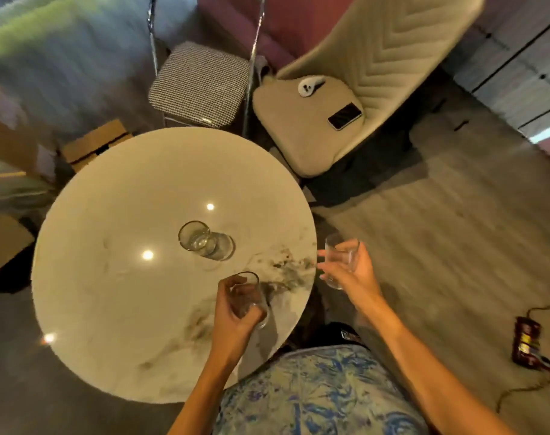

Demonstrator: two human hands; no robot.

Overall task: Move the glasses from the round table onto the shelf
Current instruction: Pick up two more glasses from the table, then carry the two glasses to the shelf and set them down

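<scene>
A round marble table (110, 277) fills the left middle of the head view. One clear glass (194, 236) stands upright near its centre, untouched. My left hand (236, 318) is closed around a second clear glass (251, 288) held over the table's near right part. My right hand (352, 274) grips a third clear glass (341, 249) just beyond the table's right edge, above the floor. No shelf is in view.
A beige padded chair (302, 133) with a phone (344, 116) and a white controller (309, 86) stands behind the table on the right. A checked stool (198, 83) is behind the table. Cardboard boxes (93, 142) sit left. A cabled device (526, 346) lies on the floor right.
</scene>
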